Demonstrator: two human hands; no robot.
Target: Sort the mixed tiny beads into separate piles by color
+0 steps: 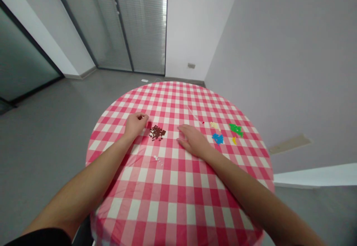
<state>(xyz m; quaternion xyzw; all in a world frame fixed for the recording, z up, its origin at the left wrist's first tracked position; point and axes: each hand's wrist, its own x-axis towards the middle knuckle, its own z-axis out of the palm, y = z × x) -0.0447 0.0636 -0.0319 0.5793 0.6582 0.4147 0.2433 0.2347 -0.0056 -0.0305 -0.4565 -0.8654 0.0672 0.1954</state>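
My left hand (135, 124) is just left of a pile of small dark brown pieces (157, 133), raised a little above the cloth. Its thumb and fingers come together in a pinch, and a dark spot shows between them that is too small to name. Right of the pile, my right hand (193, 140) is low over the checked tablecloth (170, 186). Its thumb and fingers are apart, and nothing shows between them. Several tiny white pieces (157, 159) lie nearer to me, below the brown pile.
Beyond my right hand lie small groups of blue pieces (218, 139), cream pieces (214, 125), green pieces (236, 129) and yellow pieces (234, 140), plus one red piece (203, 122). The round table is draped in red and white checks. A wall stands close on the right.
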